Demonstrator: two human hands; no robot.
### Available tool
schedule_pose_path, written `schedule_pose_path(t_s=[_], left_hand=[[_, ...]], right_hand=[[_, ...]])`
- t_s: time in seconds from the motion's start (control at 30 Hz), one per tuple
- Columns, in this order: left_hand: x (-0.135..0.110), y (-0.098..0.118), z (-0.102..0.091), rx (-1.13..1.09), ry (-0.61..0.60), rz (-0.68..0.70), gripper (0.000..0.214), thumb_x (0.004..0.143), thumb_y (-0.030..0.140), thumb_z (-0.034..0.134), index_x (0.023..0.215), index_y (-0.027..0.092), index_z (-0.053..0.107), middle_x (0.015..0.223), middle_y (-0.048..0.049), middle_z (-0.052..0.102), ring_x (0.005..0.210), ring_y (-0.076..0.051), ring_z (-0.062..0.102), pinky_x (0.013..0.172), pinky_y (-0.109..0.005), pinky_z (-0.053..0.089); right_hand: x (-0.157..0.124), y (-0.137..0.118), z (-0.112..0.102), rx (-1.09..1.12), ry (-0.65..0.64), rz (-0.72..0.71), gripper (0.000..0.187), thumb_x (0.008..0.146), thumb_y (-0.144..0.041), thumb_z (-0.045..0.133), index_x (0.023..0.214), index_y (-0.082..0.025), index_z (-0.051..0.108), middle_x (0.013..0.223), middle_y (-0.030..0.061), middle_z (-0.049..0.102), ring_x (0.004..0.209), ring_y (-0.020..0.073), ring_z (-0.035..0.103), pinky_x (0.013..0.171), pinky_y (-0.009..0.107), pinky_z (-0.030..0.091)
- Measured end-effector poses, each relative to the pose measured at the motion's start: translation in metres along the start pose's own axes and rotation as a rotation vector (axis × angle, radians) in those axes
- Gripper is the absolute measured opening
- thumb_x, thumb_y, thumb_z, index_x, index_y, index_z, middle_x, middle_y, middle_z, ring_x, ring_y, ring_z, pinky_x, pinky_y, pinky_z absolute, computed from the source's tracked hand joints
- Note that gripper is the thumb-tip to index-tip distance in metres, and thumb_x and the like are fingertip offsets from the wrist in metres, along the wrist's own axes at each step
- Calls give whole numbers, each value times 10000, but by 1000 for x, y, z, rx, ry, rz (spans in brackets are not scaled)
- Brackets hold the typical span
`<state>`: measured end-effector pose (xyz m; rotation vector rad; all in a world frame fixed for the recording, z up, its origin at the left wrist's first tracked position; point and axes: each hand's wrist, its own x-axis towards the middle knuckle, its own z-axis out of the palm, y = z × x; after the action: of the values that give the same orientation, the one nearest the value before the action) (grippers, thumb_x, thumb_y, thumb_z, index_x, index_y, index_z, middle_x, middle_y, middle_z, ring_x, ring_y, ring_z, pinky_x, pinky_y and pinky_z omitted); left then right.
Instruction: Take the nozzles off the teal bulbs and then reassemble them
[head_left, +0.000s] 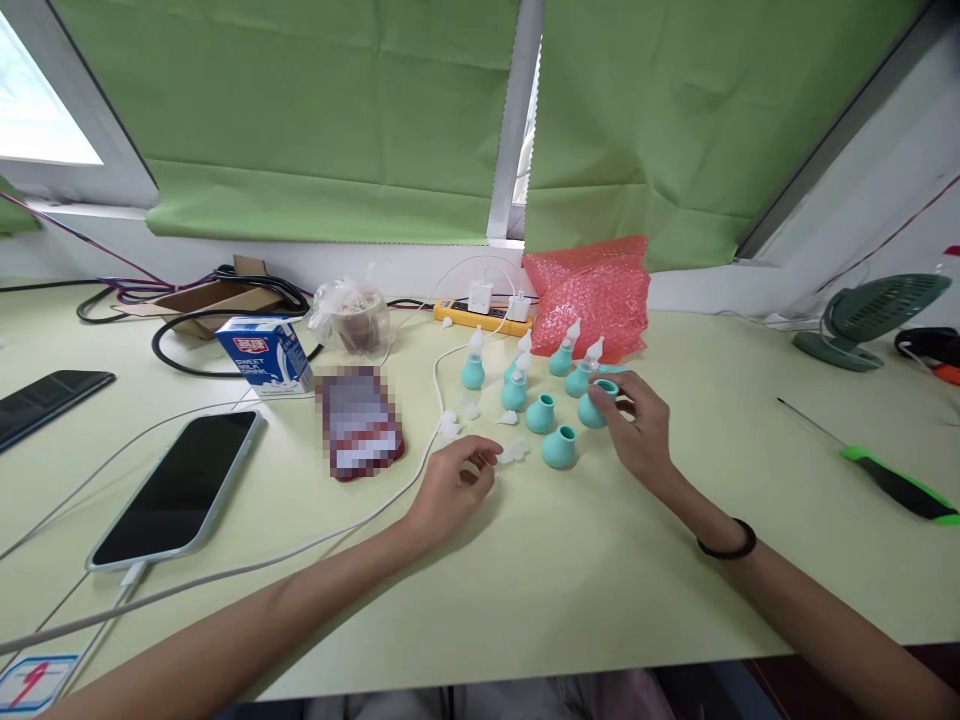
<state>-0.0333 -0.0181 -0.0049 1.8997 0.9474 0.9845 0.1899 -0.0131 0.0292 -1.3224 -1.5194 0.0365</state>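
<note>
Turquoise bulbs (559,449) stand clustered on the table (465,620); from left, my left hand (455,487) curls beside translucent tips (514,453), whether pinching one I cannot tell, while my right hand (641,430) pinches an open-necked bulb (591,411) before pink bubble wrap (589,290).

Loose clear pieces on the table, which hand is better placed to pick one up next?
Probably the left hand: its fingers are right by the pieces, while the right hand is on a teal bulb, farther off.
</note>
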Motion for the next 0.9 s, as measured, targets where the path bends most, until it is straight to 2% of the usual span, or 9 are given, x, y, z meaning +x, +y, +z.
schedule_pose_path(t_s=[0.13,0.23,0.33,0.47,0.6,0.7,0.8,0.9], left_hand=[[-6,9,-1,391,-117,320,183,739,126,395,803,149,565,736,-47,570,682,-141,524,613,-268,454],[-8,10,-2,596,-219,431,225,764,159,378,903,144,554,821,-76,566,760,-175,514,648,-297,453],[-8,10,-2,681,-311,457,273,777,192,377,1009,147,514,986,-107,522,880,-205,479,732,-338,440],[-8,11,-2,743,-367,442,282,793,218,358,1029,157,501,1069,-121,470,950,-231,433,778,-378,417],[-8,12,-1,754,-377,430,275,798,213,347,1015,153,504,1057,-120,466,943,-230,423,776,-379,413],[-8,11,0,756,-370,429,258,796,210,351,985,152,516,1042,-117,467,933,-227,419,772,-374,411],[-8,10,1,760,-366,428,247,794,210,354,966,153,522,1030,-114,469,926,-226,418,770,-373,408],[-8,9,2,760,-364,429,241,792,208,357,955,153,526,1024,-112,470,924,-225,419,770,-371,407]], right_hand=[[6,25,5,-163,-135,114,264,725,-414,509,782,-169,588,787,42,588,638,154,520,583,284,437],[6,40,9,-246,-245,172,265,710,-412,513,806,-179,597,765,30,606,606,153,536,576,291,445],[5,45,10,-261,-300,177,260,716,-413,502,823,-196,594,758,23,614,626,161,549,600,302,450],[8,44,6,-260,-168,106,323,758,-440,444,970,-221,552,851,41,573,724,180,543,657,330,449],[14,47,1,-400,-86,64,393,783,-483,380,1106,-293,498,1007,80,430,937,244,462,719,389,428],[19,55,3,-461,-124,47,407,789,-505,346,1132,-330,478,1106,86,344,1083,287,344,813,455,366],[23,67,7,-456,-218,32,429,803,-518,295,1184,-356,410,1213,65,265,1170,302,234,893,509,268],[24,79,13,-424,-333,65,449,815,-516,254,1227,-360,340,1233,49,279,1179,286,232,918,511,236]])
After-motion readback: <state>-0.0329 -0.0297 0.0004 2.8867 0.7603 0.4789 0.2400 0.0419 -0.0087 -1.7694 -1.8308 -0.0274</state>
